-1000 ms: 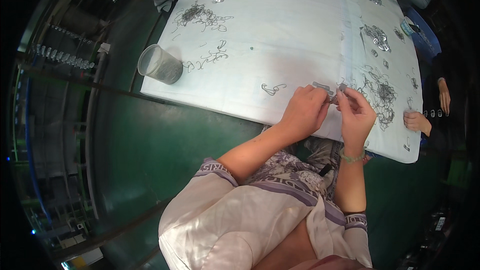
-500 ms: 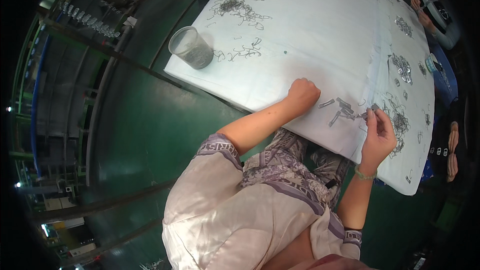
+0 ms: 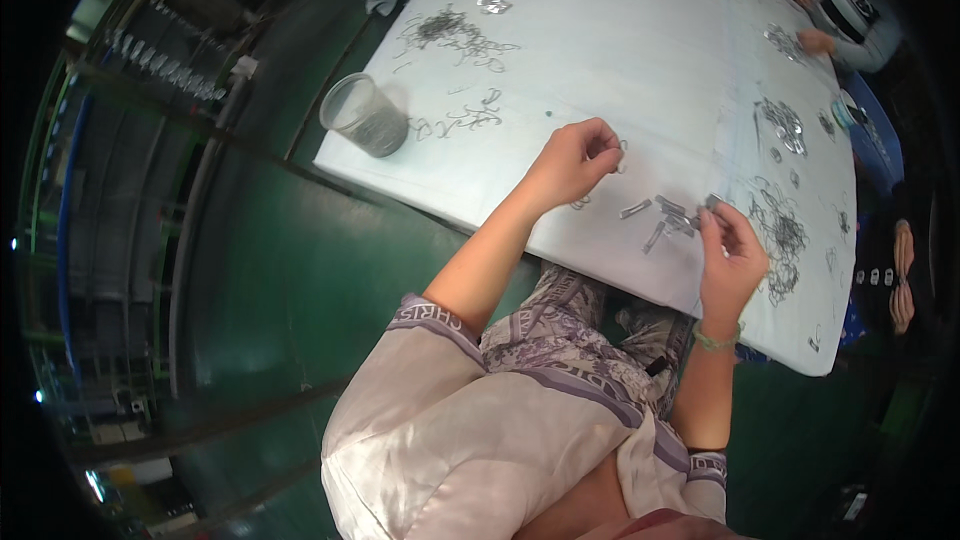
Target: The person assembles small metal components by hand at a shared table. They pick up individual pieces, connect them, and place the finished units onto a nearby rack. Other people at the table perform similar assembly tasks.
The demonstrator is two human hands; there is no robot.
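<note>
My left hand (image 3: 578, 162) is closed in a pinch above the white-covered table, and a thin curved wire hook (image 3: 622, 157) shows at its fingertips. Below that hand, more wire hooks (image 3: 580, 204) lie near the table's edge. My right hand (image 3: 733, 258) pinches a small grey metal clip (image 3: 712, 202) between thumb and forefinger. Just left of it lies a small pile of similar grey metal clips (image 3: 672, 212), partly behind its fingers.
A clear plastic cup (image 3: 365, 117) with dark bits in it stands at the table's left edge. Loose wire hooks (image 3: 448, 32) spread at the far left, others (image 3: 780, 235) to the right. Shiny metal pieces (image 3: 782, 127) lie farther right. A co-worker's hand (image 3: 817, 42) reaches in at the far right.
My left hand has turned from a fist to a pinch with a wire hook showing. The whole view has shifted a little. My right hand keeps its pinch on the clip.
</note>
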